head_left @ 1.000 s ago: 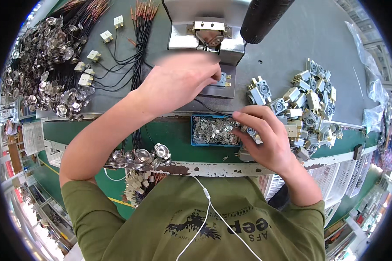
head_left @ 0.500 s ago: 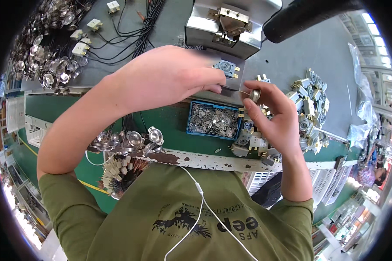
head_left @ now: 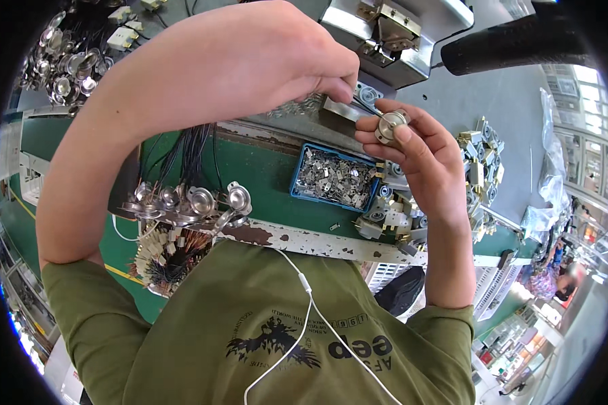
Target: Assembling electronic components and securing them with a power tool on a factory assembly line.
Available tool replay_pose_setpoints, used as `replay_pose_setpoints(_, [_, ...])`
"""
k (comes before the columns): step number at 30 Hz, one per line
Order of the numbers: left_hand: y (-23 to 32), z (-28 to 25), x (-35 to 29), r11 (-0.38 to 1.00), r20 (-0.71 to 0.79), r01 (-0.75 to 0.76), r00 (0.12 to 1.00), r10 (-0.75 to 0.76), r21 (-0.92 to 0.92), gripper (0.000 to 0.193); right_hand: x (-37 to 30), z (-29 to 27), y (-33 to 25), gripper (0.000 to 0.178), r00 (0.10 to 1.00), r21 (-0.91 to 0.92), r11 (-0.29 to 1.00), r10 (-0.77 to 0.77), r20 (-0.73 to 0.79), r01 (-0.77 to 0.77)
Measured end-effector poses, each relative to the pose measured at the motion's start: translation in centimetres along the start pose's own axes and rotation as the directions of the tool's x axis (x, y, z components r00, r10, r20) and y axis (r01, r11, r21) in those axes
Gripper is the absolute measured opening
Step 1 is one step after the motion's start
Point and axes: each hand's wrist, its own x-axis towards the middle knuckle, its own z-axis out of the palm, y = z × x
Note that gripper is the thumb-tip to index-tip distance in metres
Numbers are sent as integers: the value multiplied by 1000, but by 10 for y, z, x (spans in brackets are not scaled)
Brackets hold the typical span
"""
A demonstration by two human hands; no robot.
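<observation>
My right hand (head_left: 425, 145) holds a round silver metal cap (head_left: 388, 128) between thumb and fingers, its flat face turned up. A thin dark wire (head_left: 366, 105) runs from the cap toward my left hand (head_left: 317, 64), whose fingers are pinched at the wire's other end. Just beyond the fingertips, a switch-like part with a pale round centre (head_left: 368, 92) sits on a metal block (head_left: 341, 111), partly hidden by my hands. Below them is a blue tray (head_left: 294, 185) of small metal clips.
White switch-like parts (head_left: 385, 219) lie beside the tray, with another pile (head_left: 483, 158) farther right. Metal caps on black wires (head_left: 199, 201) hang at the front edge; more caps (head_left: 67, 71) lie far left. A steel press (head_left: 412, 30) and a black tube (head_left: 513, 50) stand behind.
My right hand has turned the metal cap from edge-on to face up and moved slightly away from me. My left arm has risen farther across the bench.
</observation>
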Motion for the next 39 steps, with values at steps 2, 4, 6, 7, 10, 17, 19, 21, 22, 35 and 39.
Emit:
replay_pose_setpoints(2, [-1,0,-2,1000,-10,-1,1000,1,-7,11,2,0,0,42,1000,14,1000,-1,10,1])
replay_pose_setpoints(4, [2,1,-3,999,-29,40,999,-40,-9,11,3,0,2,42,1000,102,994,25,9,-25])
replay_pose_setpoints(6, [7,-4,1,997,21,78,997,-79,15,12,6,0,2,42,1000,105,994,13,-9,-12])
replay_pose_setpoints(7, [9,-5,3,993,72,113,991,-116,42,14,7,0,2,42,1000,110,994,0,-29,4])
replay_pose_setpoints(10, [8,-1,2,996,36,94,995,-95,3,16,8,1,5,41,999,62,998,4,-50,-1])
replay_pose_setpoints(17, [3,31,-10,991,-131,23,990,-41,-130,17,7,7,-2,37,955,-162,976,-179,-235,144])
replay_pose_setpoints(19, [1,31,-12,998,-88,-60,994,63,31,16,7,4,0,35,988,-144,989,-43,-151,21])
replay_pose_setpoints(21, [2,19,-9,976,-10,-113,993,117,186,9,18,-2,-7,29,956,-349,906,284,75,-241])
replay_pose_setpoints(22, [5,14,-10,937,63,-176,984,165,303,9,20,2,-5,27,972,-444,883,216,94,-153])
replay_pose_setpoints(35, [6,27,-15,963,-138,105,980,-143,-250,15,30,44,-13,31,887,163,885,-391,-245,436])
replay_pose_setpoints(39, [-15,38,-1,944,-112,0,993,-40,-330,15,18,46,7,28,886,491,746,-302,-352,449])
